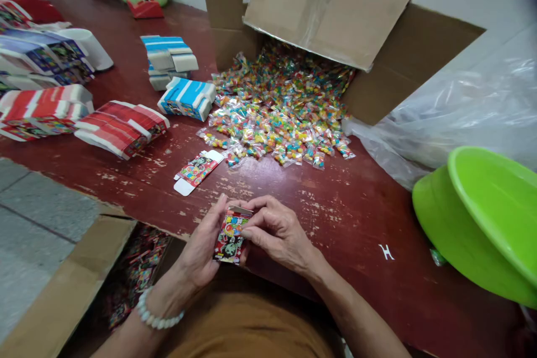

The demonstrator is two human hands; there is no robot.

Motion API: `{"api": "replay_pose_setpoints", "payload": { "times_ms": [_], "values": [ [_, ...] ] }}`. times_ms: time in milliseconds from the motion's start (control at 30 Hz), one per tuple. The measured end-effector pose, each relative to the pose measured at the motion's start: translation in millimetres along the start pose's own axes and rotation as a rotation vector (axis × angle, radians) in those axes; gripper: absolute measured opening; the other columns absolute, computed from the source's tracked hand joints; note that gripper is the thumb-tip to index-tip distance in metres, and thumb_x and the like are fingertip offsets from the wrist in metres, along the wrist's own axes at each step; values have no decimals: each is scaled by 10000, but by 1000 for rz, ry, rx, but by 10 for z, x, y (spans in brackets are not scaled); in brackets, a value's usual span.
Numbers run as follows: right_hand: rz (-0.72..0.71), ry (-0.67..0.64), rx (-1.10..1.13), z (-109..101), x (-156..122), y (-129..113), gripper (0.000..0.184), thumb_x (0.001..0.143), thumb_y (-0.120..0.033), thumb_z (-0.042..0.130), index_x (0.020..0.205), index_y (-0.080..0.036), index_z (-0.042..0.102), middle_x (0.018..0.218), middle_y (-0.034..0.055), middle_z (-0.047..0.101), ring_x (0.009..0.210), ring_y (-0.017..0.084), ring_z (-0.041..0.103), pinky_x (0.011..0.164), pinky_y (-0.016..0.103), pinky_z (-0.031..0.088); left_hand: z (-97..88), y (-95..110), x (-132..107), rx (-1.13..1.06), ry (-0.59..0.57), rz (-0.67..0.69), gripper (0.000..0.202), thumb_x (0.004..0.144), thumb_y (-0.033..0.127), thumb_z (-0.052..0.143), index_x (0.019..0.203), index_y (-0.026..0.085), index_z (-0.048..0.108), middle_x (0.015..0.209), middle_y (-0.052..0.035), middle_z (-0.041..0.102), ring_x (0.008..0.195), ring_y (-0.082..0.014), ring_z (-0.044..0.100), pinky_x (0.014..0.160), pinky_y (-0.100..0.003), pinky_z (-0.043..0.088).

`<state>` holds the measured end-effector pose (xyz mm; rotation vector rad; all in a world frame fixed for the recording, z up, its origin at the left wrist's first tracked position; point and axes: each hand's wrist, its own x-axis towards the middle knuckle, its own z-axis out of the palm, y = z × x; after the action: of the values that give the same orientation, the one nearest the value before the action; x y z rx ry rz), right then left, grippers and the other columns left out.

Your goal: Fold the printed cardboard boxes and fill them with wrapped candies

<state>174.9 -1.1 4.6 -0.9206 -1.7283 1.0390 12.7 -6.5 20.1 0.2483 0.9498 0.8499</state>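
A small printed candy box (230, 239), red with colourful pictures, is held upright near the table's front edge. My left hand (204, 242) wraps round its left side and back. The fingers of my right hand (277, 230) pinch at its upper right, by the raised flap; whether they hold anything else is hidden. Just beyond lies a flattened red candy box (198, 170) with white end flaps. Farther back, a heap of clear candy packets (281, 123) filled with bright sweets spills from a tipped cardboard carton (323, 11).
Bundles of red flat boxes (121, 127) and blue ones (187, 97) stand at left. A green basin (474, 229) sits at right, before plastic sheeting (470, 106). Below the table edge, an open carton (90, 279) holds many filled boxes. A white paper scrap (386, 252) lies right.
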Motion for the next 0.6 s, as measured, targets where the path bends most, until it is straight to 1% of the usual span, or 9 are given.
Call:
{"api": "replay_pose_setpoints", "payload": {
  "times_ms": [67,133,200,267,333,400,467,533,600],
  "values": [
    [36,66,29,56,-32,21,53,888,-241,696,851,-203,702,967,57,693,923,167,676,825,300,535,0,32,-1,-4,19,35,293,972,380,513,1017,137,671,610,-31,693,382,-173,626,380,-281,549],
    [75,116,73,91,-46,34,28,884,-231,687,901,-212,675,954,43,685,889,156,666,805,294,535,-2,47,3,9,25,63,272,964,344,511,991,130,677,613,-39,700,373,-169,613,372,-279,543],
    [132,135,136,90,-31,45,135,866,-238,703,985,-227,642,1014,42,685,922,158,660,822,299,535,-7,38,10,22,33,65,290,961,359,506,975,125,676,607,-51,701,366,-175,604,357,-287,534],
    [230,134,223,57,9,65,314,829,-256,743,1110,-247,602,1070,39,676,934,156,655,830,302,539,-14,9,12,52,45,49,304,952,386,531,967,117,671,593,-59,695,381,-176,609,370,-288,543],
    [374,80,350,19,56,93,466,782,-278,783,1192,-252,563,1027,23,670,850,142,650,785,296,547,-20,-27,8,80,31,56,277,918,384,599,999,125,657,612,-56,697,425,-177,630,402,-281,558],
    [507,28,474,7,90,115,535,717,-297,830,1173,-237,556,958,3,659,759,125,633,727,284,545,-24,-56,5,80,0,92,288,868,364,664,1056,148,631,649,-47,706,464,-181,642,411,-276,559],
    [578,61,543,35,101,115,571,654,-299,872,1118,-228,546,920,-11,652,714,109,612,699,266,537,-26,-74,17,65,-22,124,346,836,364,681,1099,151,612,640,-39,698,460,-180,629,394,-273,546],
    [565,151,550,83,98,94,594,622,-292,894,1085,-234,526,930,-12,660,729,106,608,698,252,531,-33,-83,44,69,-32,140,404,821,387,670,1130,135,605,603,-34,680,426,-176,599,370,-278,534],
    [533,187,554,115,96,69,594,627,-299,893,1085,-242,519,952,-7,674,750,110,617,694,247,528,-46,-85,70,88,-22,150,450,807,403,677,1160,136,596,611,-30,680,422,-178,594,356,-284,533]
  ]
}}
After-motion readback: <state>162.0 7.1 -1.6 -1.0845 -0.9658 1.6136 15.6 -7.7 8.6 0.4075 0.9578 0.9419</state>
